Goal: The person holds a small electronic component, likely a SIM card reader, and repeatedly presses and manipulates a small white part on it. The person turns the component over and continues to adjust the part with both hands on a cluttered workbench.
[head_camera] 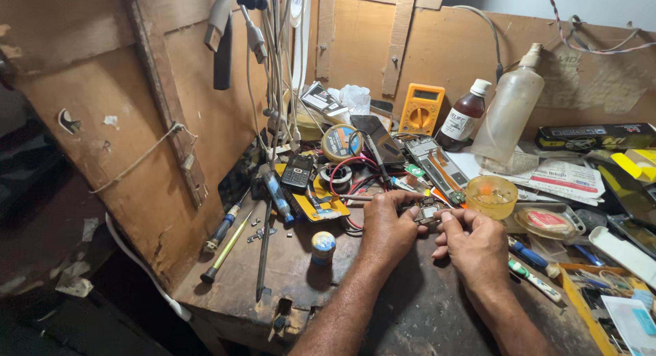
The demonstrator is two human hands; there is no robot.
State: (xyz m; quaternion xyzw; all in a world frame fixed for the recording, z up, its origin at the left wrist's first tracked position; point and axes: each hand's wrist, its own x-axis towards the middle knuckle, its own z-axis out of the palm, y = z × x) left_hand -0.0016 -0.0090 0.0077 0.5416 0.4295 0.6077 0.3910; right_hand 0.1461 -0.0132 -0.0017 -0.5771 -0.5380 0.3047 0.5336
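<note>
1. The left hand (386,226) and right hand (475,245) meet near the middle of the worktop (287,260), both gripping a small circuit board (428,212) between them.
2. The left fingers (408,204) are clenched on the board's left side; the right fingers (452,216) pinch its right edge.
3. Just behind the board lies an opened phone (437,166), with a yellow tub (491,195) to its right.
4. A small round tin (323,247) stands left of the left wrist, apart from it.
5. Screwdrivers (229,243) lie towards the worktop's left edge.
6. A black keypad phone (298,171) rests on a yellow pad, further back and left.
7. Along the back edge stand a yellow multimeter (421,108), a brown bottle (465,117) and a clear plastic bottle (509,110).
8. Toothbrushes (536,277) lie just right of the right hand.
</note>
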